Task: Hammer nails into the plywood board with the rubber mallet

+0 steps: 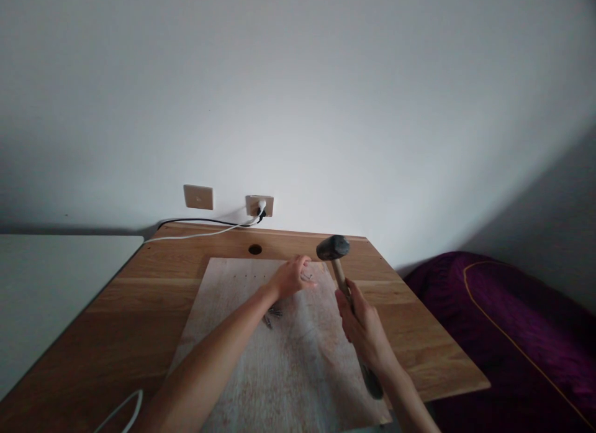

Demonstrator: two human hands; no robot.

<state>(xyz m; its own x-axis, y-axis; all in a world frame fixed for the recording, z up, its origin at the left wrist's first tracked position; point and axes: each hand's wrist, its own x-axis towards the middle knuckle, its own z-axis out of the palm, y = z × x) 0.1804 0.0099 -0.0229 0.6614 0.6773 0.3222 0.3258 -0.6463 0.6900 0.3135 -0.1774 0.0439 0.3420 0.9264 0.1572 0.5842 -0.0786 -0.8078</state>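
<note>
My right hand (365, 327) is wrapped round the wooden handle of a mallet (333, 248) with a dark head, held raised over the right side of a board (284, 371). Near the board's far edge, my left hand (293, 276) has its thumb and fingers closed about a thin nail (306, 276). A short row of small nails (246, 276) stands in the board to the left of that hand. Partly hidden behind my left forearm, a small pile of loose nails (275, 312) lies on the board.
The board rests on a wooden desk (433, 352) with a cable hole (254, 250) near the wall. Cables (209, 232) run to a wall socket (267, 200). A white surface (60, 284) adjoins on the left, and a purple beanbag-like item (507, 315) bulges at the right.
</note>
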